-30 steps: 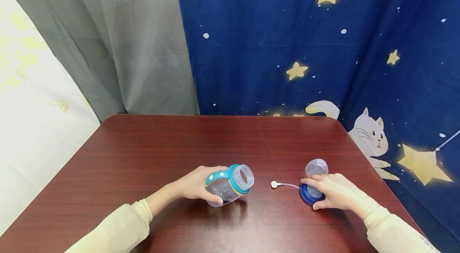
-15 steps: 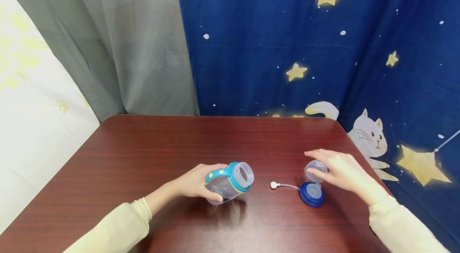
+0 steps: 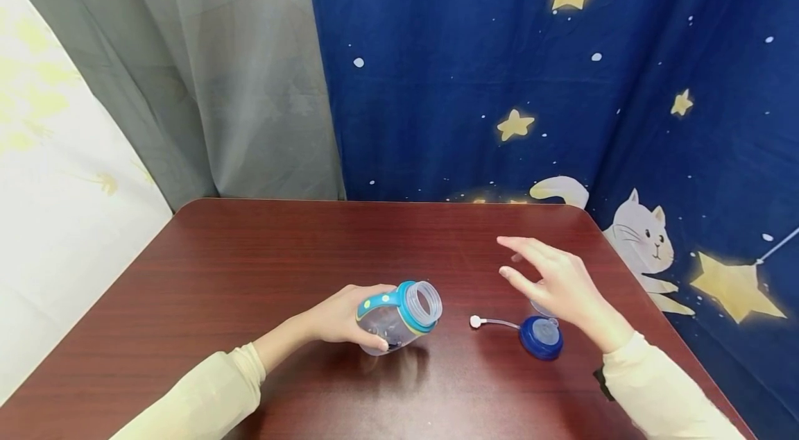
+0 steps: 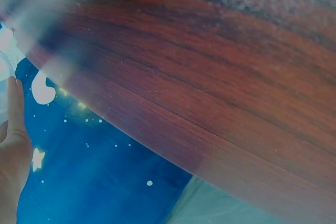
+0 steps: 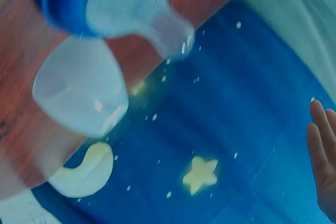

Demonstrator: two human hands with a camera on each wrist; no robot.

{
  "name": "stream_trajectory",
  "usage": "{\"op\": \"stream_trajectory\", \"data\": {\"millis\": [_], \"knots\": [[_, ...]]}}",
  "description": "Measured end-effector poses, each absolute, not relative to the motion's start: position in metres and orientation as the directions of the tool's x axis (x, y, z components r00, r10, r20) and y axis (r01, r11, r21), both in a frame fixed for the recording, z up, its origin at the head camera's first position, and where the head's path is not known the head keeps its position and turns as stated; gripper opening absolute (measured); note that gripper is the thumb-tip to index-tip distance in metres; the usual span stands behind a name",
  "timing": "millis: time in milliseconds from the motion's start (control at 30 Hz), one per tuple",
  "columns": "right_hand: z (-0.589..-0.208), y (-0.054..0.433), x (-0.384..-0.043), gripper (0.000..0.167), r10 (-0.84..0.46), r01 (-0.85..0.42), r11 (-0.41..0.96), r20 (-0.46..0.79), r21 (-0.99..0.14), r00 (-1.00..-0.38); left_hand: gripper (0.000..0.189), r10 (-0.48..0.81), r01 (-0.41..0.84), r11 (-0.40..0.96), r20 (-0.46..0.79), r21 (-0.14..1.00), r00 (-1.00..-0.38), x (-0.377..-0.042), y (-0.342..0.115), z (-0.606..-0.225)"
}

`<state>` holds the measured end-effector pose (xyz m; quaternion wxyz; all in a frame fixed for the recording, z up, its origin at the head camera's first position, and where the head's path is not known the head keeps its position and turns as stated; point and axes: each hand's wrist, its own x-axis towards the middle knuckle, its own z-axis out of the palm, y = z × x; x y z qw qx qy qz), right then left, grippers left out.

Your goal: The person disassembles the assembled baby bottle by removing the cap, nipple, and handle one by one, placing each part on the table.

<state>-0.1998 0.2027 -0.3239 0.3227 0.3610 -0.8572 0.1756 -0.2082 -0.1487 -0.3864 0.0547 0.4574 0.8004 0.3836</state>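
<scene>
Fingers of the left hand [image 3: 340,317] are wrapped round the clear bottle [image 3: 392,330], thumb across its near side, and it's tilted over with the threaded mouth [image 3: 424,304] facing right! Its teal handle [image 3: 377,302] arches back from the collar towards that hand; whether the base touches the desk [image 3: 281,252], I can't call it. Over to the right hand [image 3: 557,285]: up above the desk, palm down, thumb and fingers set wide and free. Below it, on the right of the desk, lies the blue lid [image 3: 532,348], clear in its middle, and look at that thin tube [image 3: 501,322], running left to a small white end [image 3: 476,321]. Just on the lid's far side, the clear cap [image 5: 81,87], partly hidden by the hand from overhead. Beyond the desk, a grey curtain [image 3: 262,79] on the left and a starry blue curtain [image 3: 449,65] on the right.
</scene>
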Motion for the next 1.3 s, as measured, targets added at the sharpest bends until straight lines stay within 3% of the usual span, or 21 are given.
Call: {"op": "stream_trajectory", "data": {"millis": [1033,1300], "knots": [[-0.384,0.14,-0.184,0.046,-0.67,-0.821,0.529,0.489,-0.214,-0.559,0.069,0.765,0.699,0.286,0.283,0.655,-0.579,-0.206,-0.145,-0.386],[-0.388,0.131,-0.183,0.037,-0.678,-0.832,0.516,0.498,-0.204,-0.542,0.07,0.767,0.703,0.279,0.289,0.654,-0.573,-0.206,-0.145,-0.385]]}}
